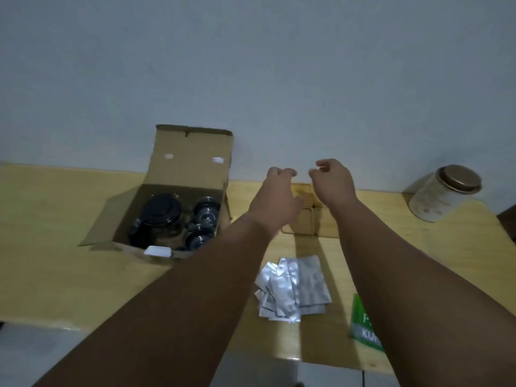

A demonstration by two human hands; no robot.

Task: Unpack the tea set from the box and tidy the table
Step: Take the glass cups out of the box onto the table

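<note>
1. The surface (55, 247) carries everything.
2. The box (192, 152) stands open at nine o'clock of the hands. The teapot (160, 216) and glass cups (205, 212) are inside it, so unpacking seems barely begun.
3. The left hand (275, 202) and right hand (333, 185) hover at twelve o'clock. Each grip is curled, with nothing visible in it.
4. The next move likely calls for reaching to nine o'clock and lifting the teapot carefully.
5. The canister (438, 196) at three o'clock has print too faint to read.
6. The foil sachets (298, 289) at six o'clock show no legible writing.
7. The green packet (363, 322) at five o'clock shows only "P" and "KU".

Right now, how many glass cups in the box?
2: one clear glass cup at the brown cardboard box's right rear, another right front, beside the black-lidded glass teapot. Others may be hidden.
</note>
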